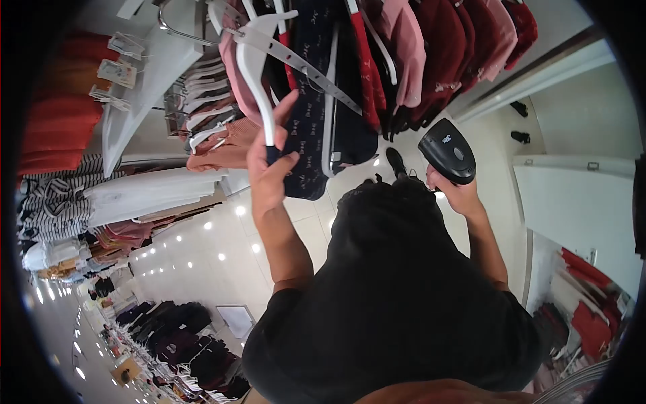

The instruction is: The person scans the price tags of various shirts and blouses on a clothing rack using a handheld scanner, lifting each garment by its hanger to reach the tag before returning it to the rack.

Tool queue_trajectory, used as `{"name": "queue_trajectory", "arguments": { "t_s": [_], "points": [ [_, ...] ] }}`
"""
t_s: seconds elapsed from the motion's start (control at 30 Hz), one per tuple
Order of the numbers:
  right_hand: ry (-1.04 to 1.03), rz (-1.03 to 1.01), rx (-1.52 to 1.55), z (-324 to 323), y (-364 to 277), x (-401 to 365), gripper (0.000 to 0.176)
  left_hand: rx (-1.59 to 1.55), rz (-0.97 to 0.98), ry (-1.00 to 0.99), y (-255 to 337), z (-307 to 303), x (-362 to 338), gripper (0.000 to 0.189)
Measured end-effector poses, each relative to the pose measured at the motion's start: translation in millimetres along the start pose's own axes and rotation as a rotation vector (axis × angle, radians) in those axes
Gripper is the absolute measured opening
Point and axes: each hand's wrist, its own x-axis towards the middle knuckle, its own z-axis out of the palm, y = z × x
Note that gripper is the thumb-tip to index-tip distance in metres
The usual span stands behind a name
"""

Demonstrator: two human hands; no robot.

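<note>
My left hand [270, 172] is closed around the lower arm of a white clothes hanger [253, 74], with the index finger stretched out. Beside those fingers hangs a dark navy garment [309, 128] with a small repeated print. A pale perforated strip [306, 67] crosses in front of the garments, sloping down to the right. On the right, my right hand [457, 192] grips a black handheld barcode scanner [447, 149], held apart from the clothes. Its handle is mostly hidden by my hand.
Pink and dark red garments [437, 54] hang ahead. Several white hangers [202, 91] crowd a rail at the left, near orange-red folded clothes [57, 128] on a shelf. Striped garments [50, 202] hang further left. A white cabinet [579, 209] stands at the right.
</note>
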Motion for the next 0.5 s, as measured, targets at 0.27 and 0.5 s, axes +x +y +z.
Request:
{"name": "queue_trajectory", "arguments": {
  "t_s": [0.27, 0.5],
  "points": [
    [0.080, 0.055, 0.026, 11.0, 11.3, -65.5, 0.012, 0.072, 0.021, 0.003, 21.4, -10.0, -21.6, 0.027],
    [0.034, 0.006, 0.012, -20.6, 11.9, -93.5, 0.010, 0.174, 0.005, -0.004, 41.0, 8.6, -59.7, 0.024]
  ]
}}
